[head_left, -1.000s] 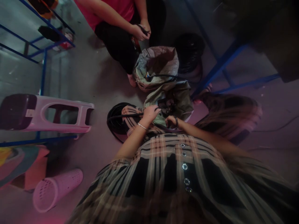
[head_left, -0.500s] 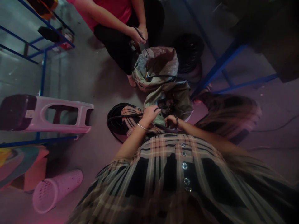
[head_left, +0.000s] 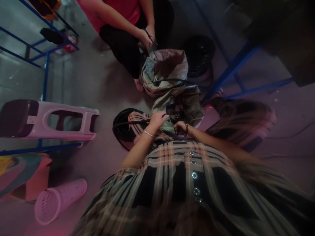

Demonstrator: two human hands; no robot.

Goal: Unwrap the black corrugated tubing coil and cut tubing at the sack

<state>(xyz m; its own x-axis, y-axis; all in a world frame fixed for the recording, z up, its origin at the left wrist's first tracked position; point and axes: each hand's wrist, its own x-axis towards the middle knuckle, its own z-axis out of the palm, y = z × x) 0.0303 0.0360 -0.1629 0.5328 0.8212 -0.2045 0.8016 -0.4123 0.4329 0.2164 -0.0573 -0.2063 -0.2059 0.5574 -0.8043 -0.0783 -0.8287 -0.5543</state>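
My left hand [head_left: 158,120] is closed around a black cable [head_left: 137,122], which runs left to a black cable coil [head_left: 123,126] beside my knee. A short end of the cable shows past my fingers, over the mouth of a greenish sack [head_left: 194,101]. Small dark pieces [head_left: 176,109] lie inside that sack, too dim to name. My right hand [head_left: 180,128] is curled at the sack's near edge, with a dark band at its wrist. What its fingers hold, if anything, cannot be made out.
Across from me a person in pink holds a thin dark piece in their hands [head_left: 147,36]. Between us stands a second sack [head_left: 150,75], with another black coil [head_left: 199,55] behind it. A stool [head_left: 66,119] and pink basket [head_left: 61,200] lie left; a blue frame [head_left: 228,72] stands right.
The other person's hands have shifted slightly, and the dark piece they hold shows more clearly. My own hands have hardly moved; the left still grips the cable.
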